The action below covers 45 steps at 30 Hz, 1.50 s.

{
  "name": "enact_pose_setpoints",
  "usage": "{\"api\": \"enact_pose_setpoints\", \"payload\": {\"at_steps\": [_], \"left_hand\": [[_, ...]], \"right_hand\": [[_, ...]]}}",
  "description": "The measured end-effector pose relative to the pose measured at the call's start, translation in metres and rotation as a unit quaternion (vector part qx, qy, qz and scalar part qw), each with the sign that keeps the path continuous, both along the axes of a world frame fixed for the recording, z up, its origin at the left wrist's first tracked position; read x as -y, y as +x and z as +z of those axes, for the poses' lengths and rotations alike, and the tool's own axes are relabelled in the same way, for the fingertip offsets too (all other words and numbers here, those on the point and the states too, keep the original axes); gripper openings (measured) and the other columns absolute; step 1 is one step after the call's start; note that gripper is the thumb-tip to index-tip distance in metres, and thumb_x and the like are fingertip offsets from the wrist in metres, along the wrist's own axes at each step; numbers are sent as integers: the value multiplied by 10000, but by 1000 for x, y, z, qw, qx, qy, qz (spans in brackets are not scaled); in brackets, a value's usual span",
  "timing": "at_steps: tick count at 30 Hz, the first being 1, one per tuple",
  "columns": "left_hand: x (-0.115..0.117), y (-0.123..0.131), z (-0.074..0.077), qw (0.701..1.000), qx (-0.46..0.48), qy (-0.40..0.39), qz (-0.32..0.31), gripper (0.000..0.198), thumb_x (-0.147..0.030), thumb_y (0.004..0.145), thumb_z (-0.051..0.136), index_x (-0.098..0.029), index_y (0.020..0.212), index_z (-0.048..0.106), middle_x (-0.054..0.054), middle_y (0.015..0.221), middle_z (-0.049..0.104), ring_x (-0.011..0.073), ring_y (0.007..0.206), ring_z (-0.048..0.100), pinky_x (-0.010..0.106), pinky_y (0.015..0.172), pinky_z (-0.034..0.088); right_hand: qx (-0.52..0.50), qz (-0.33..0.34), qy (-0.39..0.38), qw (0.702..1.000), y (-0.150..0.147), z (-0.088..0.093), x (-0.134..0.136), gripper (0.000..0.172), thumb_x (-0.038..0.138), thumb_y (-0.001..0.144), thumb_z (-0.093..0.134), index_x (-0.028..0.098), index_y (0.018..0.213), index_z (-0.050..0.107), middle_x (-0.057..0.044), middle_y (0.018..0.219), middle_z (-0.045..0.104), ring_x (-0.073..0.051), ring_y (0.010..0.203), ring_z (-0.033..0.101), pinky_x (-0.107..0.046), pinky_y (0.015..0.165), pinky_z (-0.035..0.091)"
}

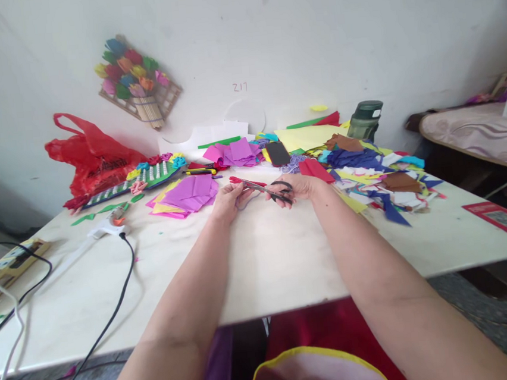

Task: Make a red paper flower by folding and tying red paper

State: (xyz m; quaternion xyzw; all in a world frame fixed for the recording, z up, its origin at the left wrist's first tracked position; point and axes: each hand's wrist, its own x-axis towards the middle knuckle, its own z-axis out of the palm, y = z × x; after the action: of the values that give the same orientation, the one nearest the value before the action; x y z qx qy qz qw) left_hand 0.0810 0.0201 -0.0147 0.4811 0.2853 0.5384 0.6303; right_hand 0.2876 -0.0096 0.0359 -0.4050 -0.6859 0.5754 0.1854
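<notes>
Over the middle of the white table my left hand (229, 200) pinches a small piece of red paper (236, 180), with a thin purplish string hanging below the fingers. My right hand (299, 189) grips black-handled scissors (283, 193) by the finger loops. The scissors' blades point left and reach to the red paper at my left fingertips. Whether the blades are cutting it is too small to tell. Left of my left hand lies a stack of purple and yellow paper sheets (186, 195). Beyond the right hand is a folded red paper (316, 170).
A hot glue gun (109, 223) with a black cord lies left, near a power strip (10, 270). Paper scraps (382, 180) heap up at right, before a green bottle (364, 121). A phone (278, 153) and a red plastic bag (92, 151) are at the back.
</notes>
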Motion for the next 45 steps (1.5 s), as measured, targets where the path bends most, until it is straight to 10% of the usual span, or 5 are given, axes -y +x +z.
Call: {"api": "enact_pose_setpoints", "payload": {"at_steps": [12,45], "left_hand": [[-5,1,2,994,-104,16,32,273,-372,732,624,-117,767,534,96,777,685,168,710,666,253,634,537],[0,5,2,997,-69,22,15,286,-385,705,648,-120,752,551,83,828,681,157,745,658,309,782,521]], "right_hand": [[-20,5,-8,1000,-3,0,2,436,477,745,559,90,943,584,-14,502,602,-88,369,534,-153,306,312],[12,-60,50,997,-17,7,4,376,486,777,546,114,817,509,-33,498,581,-73,346,475,-171,302,249]]}}
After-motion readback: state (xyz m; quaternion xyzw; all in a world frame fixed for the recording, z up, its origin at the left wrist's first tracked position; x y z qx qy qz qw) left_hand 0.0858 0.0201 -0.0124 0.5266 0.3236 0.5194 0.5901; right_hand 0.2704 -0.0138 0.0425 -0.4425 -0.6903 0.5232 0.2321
